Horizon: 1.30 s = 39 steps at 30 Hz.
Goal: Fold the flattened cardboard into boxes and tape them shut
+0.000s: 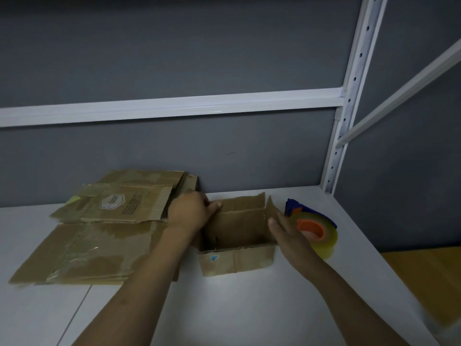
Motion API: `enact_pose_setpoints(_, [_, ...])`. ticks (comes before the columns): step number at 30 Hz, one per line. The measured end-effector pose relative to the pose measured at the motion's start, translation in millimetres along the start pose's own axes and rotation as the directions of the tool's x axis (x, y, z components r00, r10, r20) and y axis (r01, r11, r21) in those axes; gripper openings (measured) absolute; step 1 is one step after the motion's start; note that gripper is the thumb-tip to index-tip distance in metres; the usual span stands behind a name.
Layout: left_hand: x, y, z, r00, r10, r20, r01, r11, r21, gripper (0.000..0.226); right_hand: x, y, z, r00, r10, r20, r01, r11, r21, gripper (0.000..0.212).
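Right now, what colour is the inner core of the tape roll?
Orange. The tape roll itself is clear and yellowish; the head view shows it best.

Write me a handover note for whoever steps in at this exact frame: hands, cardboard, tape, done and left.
Left hand: gripping the open box's left flap.
Right hand: flat against its right flap, holding nothing.
Tape dispenser: on the white table, right of the box, untouched.
Flattened cardboard: stacked left of the box.
Done: one box stood up, top open.
Left: fold flaps, tape shut, then the remaining flats.
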<state>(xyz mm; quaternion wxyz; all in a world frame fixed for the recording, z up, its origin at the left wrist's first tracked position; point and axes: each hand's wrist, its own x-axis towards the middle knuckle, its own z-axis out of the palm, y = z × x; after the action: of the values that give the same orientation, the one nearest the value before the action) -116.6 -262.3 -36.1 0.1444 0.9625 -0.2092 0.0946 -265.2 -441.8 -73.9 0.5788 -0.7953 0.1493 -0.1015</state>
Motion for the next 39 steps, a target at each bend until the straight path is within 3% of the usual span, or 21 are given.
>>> enact_pose_setpoints(2, [-0.4,-2.0,5.5,0.992,-0.124,-0.018,0.119,0.979,-0.164,0.049,0.0,1.2,2.9,0.996,-0.045,0.075,0.046,0.999,-0.019,0.044])
enact_pose_setpoints(5, [-5.1,-10.7,6.6,0.976,-0.215,-0.041,0.171,0.867,-0.467,0.073,4.4,7.4,0.1,0.983,-0.018,0.183,0.021,1.000,-0.013,0.051])
enact_pose_setpoints(6, [-10.8,-14.6,4.8,0.974,-0.228,-0.004,0.179,0.775,-0.607,0.080,5.6,10.3,-1.9,0.973,-0.006,0.229,0.010,1.000,-0.013,0.053])
enact_pose_setpoints(8, [-33.3,-19.3,-2.4,0.974,-0.184,0.136,0.211,0.492,-0.845,0.090,6.3,15.6,-4.3,0.953,-0.040,0.302,0.037,0.999,0.017,0.064])
enact_pose_setpoints(9, [-45.4,-22.9,-2.7,0.975,-0.138,0.177,0.218,0.404,-0.889,0.094,6.2,18.0,-3.9,0.947,-0.065,0.315,0.060,0.998,0.025,0.067])
enact_pose_setpoints(10, [-58.8,-22.9,-3.9,0.977,-0.088,0.196,0.215,0.381,-0.899,0.094,6.0,19.5,-1.8,0.947,-0.083,0.310,0.079,0.997,0.027,0.065])
enact_pose_setpoints(13, [-87.6,-23.3,3.9,0.977,-0.010,0.215,0.194,0.471,-0.860,0.080,8.1,26.2,9.1,0.970,-0.116,0.214,0.119,0.993,0.000,0.048])
enact_pose_setpoints(15, [-95.2,-22.8,13.1,0.972,0.000,0.236,0.211,0.446,-0.870,0.070,12.3,32.9,13.3,0.979,-0.133,0.155,0.145,0.987,-0.070,0.047])
enact_pose_setpoints(17, [-96.9,-22.9,22.3,0.973,-0.040,0.226,0.221,0.432,-0.875,0.051,12.4,37.3,15.2,0.986,-0.132,0.099,0.144,0.981,-0.129,0.049])
enact_pose_setpoints(21, [-98.1,-13.4,21.4,0.978,-0.162,0.130,0.197,0.528,-0.826,0.023,4.9,28.4,16.3,0.983,-0.174,-0.052,0.165,0.976,-0.141,0.045])
enact_pose_setpoints(26, [-99.6,-7.5,-4.8,0.970,-0.244,-0.019,0.115,0.524,-0.844,0.016,-5.8,-7.3,21.4,0.966,-0.211,-0.150,0.204,0.977,-0.059,0.048])
enact_pose_setpoints(30, [-104.5,-22.2,-36.2,0.958,-0.259,-0.119,0.022,0.483,-0.876,0.015,-18.1,-51.4,39.1,0.935,-0.267,-0.236,0.261,0.964,-0.056,0.038])
enact_pose_setpoints(34, [-109.7,-62.8,-70.5,0.922,-0.292,-0.254,-0.075,0.509,-0.858,0.008,-24.3,-95.1,79.4,0.877,-0.370,-0.307,0.357,0.929,-0.099,0.028])
enact_pose_setpoints(39, [-121.8,-154.3,-113.8,0.896,-0.321,-0.307,-0.087,0.551,-0.830,0.012,-30.4,-144.0,174.7,0.855,-0.417,-0.309,0.423,0.905,-0.051,0.036])
